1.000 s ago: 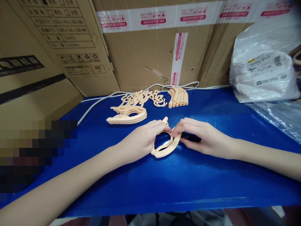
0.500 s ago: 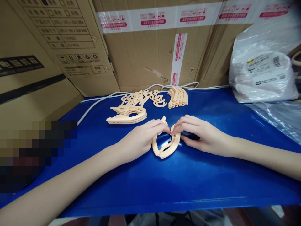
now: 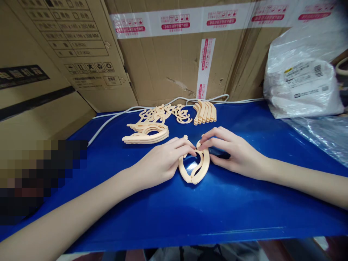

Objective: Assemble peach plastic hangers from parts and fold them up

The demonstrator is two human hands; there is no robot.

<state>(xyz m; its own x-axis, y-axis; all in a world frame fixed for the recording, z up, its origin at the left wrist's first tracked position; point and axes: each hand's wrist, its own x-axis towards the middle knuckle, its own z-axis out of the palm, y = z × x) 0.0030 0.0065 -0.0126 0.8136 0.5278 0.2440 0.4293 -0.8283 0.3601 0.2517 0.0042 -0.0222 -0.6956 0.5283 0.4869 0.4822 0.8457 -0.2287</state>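
- Change noted: the cream plastic loop, at the centre of the frame on the blue tabletop, slanted leftward a second ago; its closed tip now points to the bottom edge.
- Meaning, as judged: its two curved sides are being evened out by hand; whether the upper ends join cannot be told.
- Left hand: fingers grasping the loop's upper left side, thumb mostly hidden.
- Right hand: fingers grasping the upper right side, thumb at the outer edge.
- Containers: left box and back box, contents not visible; plastic bag, upper right, contents unidentified.
- Behind the hands: stacked frames, loose hooks, curved tubes.
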